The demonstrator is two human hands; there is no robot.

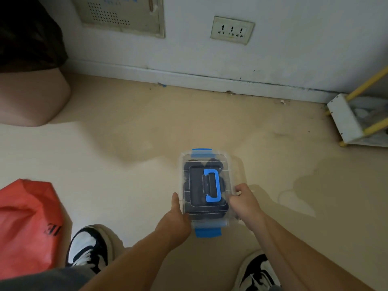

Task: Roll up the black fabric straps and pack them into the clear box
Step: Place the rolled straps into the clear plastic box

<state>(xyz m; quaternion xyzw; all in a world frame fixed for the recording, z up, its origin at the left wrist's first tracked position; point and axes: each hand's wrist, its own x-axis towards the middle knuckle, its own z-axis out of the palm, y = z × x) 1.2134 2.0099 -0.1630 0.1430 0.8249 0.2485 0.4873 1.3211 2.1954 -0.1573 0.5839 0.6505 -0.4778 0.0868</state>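
The clear box (206, 162) has its lid on, with a blue handle (213, 185) on top and blue latches at its far and near ends. Dark rolled straps (194, 183) show through the lid. My left hand (175, 215) grips the box's left side. On the right side, my right hand (244, 201) holds it with fingers curled over the rim. I cannot tell whether the box rests on the beige floor or hangs just above it.
A red bag (27, 223) lies at the lower left beside my shoes (89, 246). A pink rounded seat (31, 97) stands at the far left. A white rack with yellow bars (352, 116) is by the wall at right.
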